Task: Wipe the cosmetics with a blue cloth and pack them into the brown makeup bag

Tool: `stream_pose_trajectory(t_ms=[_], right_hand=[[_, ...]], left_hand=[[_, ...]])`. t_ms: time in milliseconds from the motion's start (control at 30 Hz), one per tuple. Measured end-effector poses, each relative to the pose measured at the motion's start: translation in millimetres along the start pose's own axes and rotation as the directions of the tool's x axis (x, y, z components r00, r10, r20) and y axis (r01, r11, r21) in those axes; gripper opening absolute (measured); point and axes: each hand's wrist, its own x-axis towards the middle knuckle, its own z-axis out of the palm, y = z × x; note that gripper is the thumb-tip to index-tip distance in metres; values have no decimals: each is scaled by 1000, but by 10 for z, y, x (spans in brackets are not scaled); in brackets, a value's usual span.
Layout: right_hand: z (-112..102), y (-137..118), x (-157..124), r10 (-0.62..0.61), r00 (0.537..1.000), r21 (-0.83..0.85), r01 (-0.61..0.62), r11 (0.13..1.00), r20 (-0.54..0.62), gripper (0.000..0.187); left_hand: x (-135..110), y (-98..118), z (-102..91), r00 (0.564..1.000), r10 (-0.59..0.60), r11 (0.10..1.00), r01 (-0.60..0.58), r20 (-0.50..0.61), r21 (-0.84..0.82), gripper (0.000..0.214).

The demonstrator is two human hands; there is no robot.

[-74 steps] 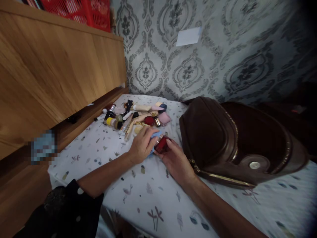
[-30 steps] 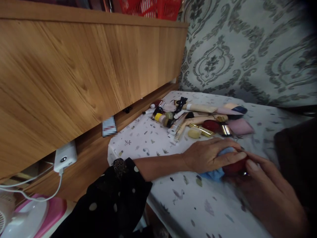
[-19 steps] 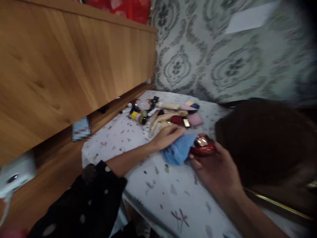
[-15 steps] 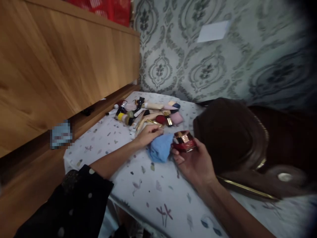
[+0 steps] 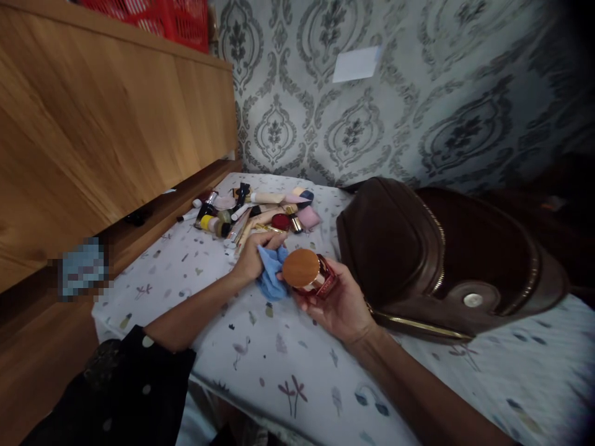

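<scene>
Red glass jar (image 5: 310,275) with a round copper-coloured top sits in the right hand (image 5: 337,303), seen from the head camera just in front of the pile of cosmetics (image 5: 246,214). The right hand's fingers curl around the jar's side, with the top tilted toward the left hand (image 5: 251,260). That hand is closed on a crumpled blue cloth (image 5: 270,275), which presses against the jar's lower edge, so the two hands nearly meet. Both rest just in front of the pile, the left hand almost touching its nearest tubes.

The pile holds tubes, bottles, a red compact (image 5: 281,222) and a pink sponge (image 5: 308,217). It lies on a white printed sheet (image 5: 279,365). To the pile's right lies a brown leather handbag (image 5: 395,260) with a gold zip. To its left runs a wooden cabinet (image 5: 102,124), a red plastic crate (image 5: 158,18) above it. Beyond the pile rises grey damask wallpaper (image 5: 353,142). A black sleeve with white dots (image 5: 116,387) covers the left forearm's upper end.
</scene>
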Motion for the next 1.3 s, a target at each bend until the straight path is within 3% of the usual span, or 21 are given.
stream_pose_trajectory(t_ms=[200, 333, 467, 567, 633, 733, 800, 867, 933, 1033, 1100, 1233, 1300], right_hand=[[-25, -33, -27, 54, 998, -58, -51, 997, 40, 41], [-35, -3, -40, 123, 988, -145, -109, 983, 93, 37], [2, -67, -32, -4, 999, -70, 8, 998, 51, 31], [29, -188, -34, -149, 989, 1, 149, 989, 1, 31], [29, -257, -39, -235, 972, 17, 235, 972, -23, 30], [6, -313, -44, -305, 951, 38, 307, 951, -44, 28], [-14, -327, -44, -326, 944, 52, 328, 943, -46, 26], [-33, -332, -40, -329, 943, 48, 332, 942, -53, 27], [-49, -328, -34, -311, 947, 29, 314, 949, -80, 28], [-63, -299, -21, -267, 954, 20, 272, 962, -139, 27], [-63, -263, -6, -248, 956, 19, 254, 967, -154, 26], [-39, -167, 33, -228, 966, -14, 228, 974, -124, 25], [-27, -115, 51, -214, 971, -48, 210, 976, -103, 27]], left_hand=[[-14, 69, 27, 995, -89, 994, 87, -32, -71, 59], [-18, 114, 41, 995, -96, 989, 97, 17, -113, 65], [19, 113, -31, 994, -78, 989, 87, 81, -117, 70], [47, 130, -142, 967, -84, 989, 110, 242, -97, 73], [54, 166, -215, 910, -121, 987, 154, 398, -52, 69], [48, 229, -290, 754, -220, 972, 221, 619, 76, 45], [39, 249, -317, 662, -253, 961, 256, 706, 105, 33], [31, 250, -333, 642, -231, 957, 287, 731, 50, 29], [25, 243, -333, 685, -184, 955, 293, 705, -35, 27], [18, 236, -291, 838, -98, 936, 260, 537, -236, 31], [18, 229, -240, 908, -85, 890, 254, 409, -379, 36], [27, 203, -154, 964, -145, 795, 247, 221, -554, 45], [19, 191, -118, 976, -170, 794, 216, 134, -568, 47]])
